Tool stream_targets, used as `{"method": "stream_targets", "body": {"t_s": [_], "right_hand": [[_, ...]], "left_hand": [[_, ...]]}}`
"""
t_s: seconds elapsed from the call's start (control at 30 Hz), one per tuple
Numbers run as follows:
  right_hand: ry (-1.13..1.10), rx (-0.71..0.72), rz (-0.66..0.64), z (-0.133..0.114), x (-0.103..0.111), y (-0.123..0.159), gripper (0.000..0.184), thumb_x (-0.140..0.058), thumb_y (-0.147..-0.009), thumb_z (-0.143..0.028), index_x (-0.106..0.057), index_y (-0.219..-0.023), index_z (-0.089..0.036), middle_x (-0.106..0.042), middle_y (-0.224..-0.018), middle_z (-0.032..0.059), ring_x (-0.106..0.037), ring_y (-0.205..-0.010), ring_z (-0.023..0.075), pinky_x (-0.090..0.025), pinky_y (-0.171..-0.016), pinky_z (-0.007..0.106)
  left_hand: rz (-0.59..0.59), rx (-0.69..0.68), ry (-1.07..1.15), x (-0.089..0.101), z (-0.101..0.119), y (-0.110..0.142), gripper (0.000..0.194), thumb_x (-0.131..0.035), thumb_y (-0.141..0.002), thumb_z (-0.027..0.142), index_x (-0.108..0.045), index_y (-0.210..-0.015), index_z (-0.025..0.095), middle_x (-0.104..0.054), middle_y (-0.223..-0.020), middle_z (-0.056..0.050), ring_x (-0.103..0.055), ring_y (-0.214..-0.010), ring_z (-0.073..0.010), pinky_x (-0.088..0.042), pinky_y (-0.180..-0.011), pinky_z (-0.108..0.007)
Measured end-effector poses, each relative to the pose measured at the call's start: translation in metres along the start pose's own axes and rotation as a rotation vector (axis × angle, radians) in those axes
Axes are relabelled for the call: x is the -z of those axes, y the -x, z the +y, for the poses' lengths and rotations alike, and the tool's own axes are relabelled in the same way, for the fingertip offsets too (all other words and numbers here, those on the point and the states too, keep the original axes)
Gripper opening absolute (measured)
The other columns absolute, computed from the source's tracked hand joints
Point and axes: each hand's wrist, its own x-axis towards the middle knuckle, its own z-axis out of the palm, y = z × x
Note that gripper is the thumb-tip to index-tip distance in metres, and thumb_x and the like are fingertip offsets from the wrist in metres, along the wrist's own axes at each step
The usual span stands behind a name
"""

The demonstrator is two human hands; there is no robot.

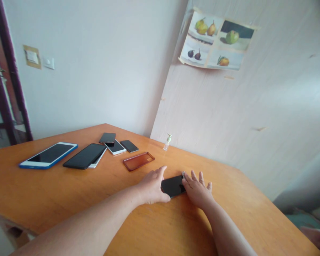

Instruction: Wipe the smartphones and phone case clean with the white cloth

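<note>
A black phone (pixel 172 185) lies flat on the orange wooden table (pixel 56 199), between my two hands. My left hand (pixel 152 186) rests on the table at the phone's left edge, fingers together and stretched out, thumb against the phone's near corner. My right hand (pixel 196 189) lies at the phone's right edge with its fingers spread and its thumb touching the phone's corner. Neither hand lifts the phone.
Farther left on the table lie a red-brown phone case (pixel 138 160), a blue-cased tablet (pixel 48 155), a large black phone (pixel 84 155) on a white one, and three smaller phones (pixel 116 143). A small clear pump bottle (pixel 167 142) stands by the wall. A door (pixel 5 85) is at the left.
</note>
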Motion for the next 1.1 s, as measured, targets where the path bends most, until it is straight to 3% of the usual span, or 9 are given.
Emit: {"method": "stream_targets", "body": {"t_s": [0.17, 0.4, 0.63, 0.83, 0.9, 1.03, 1.1], "right_hand": [[-0.084, 0.228, -0.037, -0.013, 0.002, 0.012, 0.052, -0.022, -0.099, -0.054, -0.031, -0.149, -0.044, -0.02, -0.162, 0.0008, 0.001, -0.149, 0.0362, -0.008, -0.107, 0.074], [-0.026, -0.069, -0.008, 0.004, 0.002, 0.0, 0.06, -0.023, -0.097, -0.058, -0.033, -0.151, -0.034, -0.017, -0.162, 0.0078, -0.001, -0.148, 0.0402, -0.01, -0.104, 0.077], [-0.077, 0.251, -0.051, -0.013, 0.006, 0.019, 0.055, -0.028, -0.097, -0.058, -0.029, -0.15, -0.043, -0.02, -0.162, 0.0029, -0.001, -0.148, 0.0372, -0.008, -0.106, 0.075], [-0.012, -0.019, -0.044, 0.004, 0.01, 0.011, 0.06, -0.027, -0.096, -0.059, -0.031, -0.151, -0.035, -0.019, -0.162, 0.0075, -0.001, -0.147, 0.0427, -0.009, -0.103, 0.078], [-0.032, 0.039, -0.068, 0.001, 0.014, 0.017, 0.06, -0.03, -0.096, -0.058, -0.031, -0.151, -0.036, -0.019, -0.162, 0.0083, -0.001, -0.147, 0.0421, -0.008, -0.103, 0.078], [-0.121, 0.348, -0.138, -0.018, 0.021, 0.039, 0.054, -0.037, -0.096, -0.054, -0.033, -0.149, -0.044, -0.019, -0.162, 0.0044, 0.0, -0.148, 0.0373, -0.006, -0.108, 0.072], [-0.149, 0.422, -0.157, -0.022, 0.023, 0.045, 0.05, -0.037, -0.097, -0.052, -0.034, -0.147, -0.047, -0.021, -0.162, 0.0028, -0.001, -0.148, 0.0363, -0.005, -0.109, 0.071]], "left_hand": [[0.015, -0.014, -0.016, -0.001, -0.001, 0.0, 0.107, -0.076, -0.055, 0.037, -0.028, -0.148, 0.015, -0.062, -0.12, -0.014, -0.055, -0.118, -0.0328, -0.043, -0.099, -0.039], [0.004, -0.002, -0.021, 0.001, 0.001, 0.001, 0.105, -0.076, -0.055, 0.036, -0.029, -0.148, 0.017, -0.062, -0.122, -0.012, -0.054, -0.118, -0.0321, -0.043, -0.099, -0.038], [0.02, -0.016, -0.015, -0.001, -0.002, 0.0, 0.105, -0.078, -0.054, 0.037, -0.032, -0.146, 0.017, -0.061, -0.123, -0.013, -0.055, -0.118, -0.0326, -0.043, -0.1, -0.039], [0.002, -0.016, -0.012, 0.001, 0.0, 0.001, 0.107, -0.078, -0.055, 0.037, -0.03, -0.148, 0.016, -0.061, -0.124, -0.014, -0.054, -0.119, -0.0322, -0.043, -0.1, -0.039], [0.008, -0.021, -0.009, 0.001, -0.001, 0.001, 0.107, -0.078, -0.055, 0.037, -0.03, -0.148, 0.016, -0.061, -0.124, -0.014, -0.054, -0.12, -0.0327, -0.043, -0.101, -0.039], [0.027, -0.033, -0.001, -0.002, -0.004, -0.001, 0.105, -0.079, -0.055, 0.041, -0.033, -0.146, 0.017, -0.06, -0.126, -0.014, -0.054, -0.121, -0.0336, -0.043, -0.1, -0.04], [0.025, -0.037, 0.004, -0.002, -0.005, -0.001, 0.105, -0.078, -0.056, 0.042, -0.033, -0.146, 0.017, -0.06, -0.125, -0.014, -0.055, -0.118, -0.033, -0.044, -0.099, -0.04]]}}
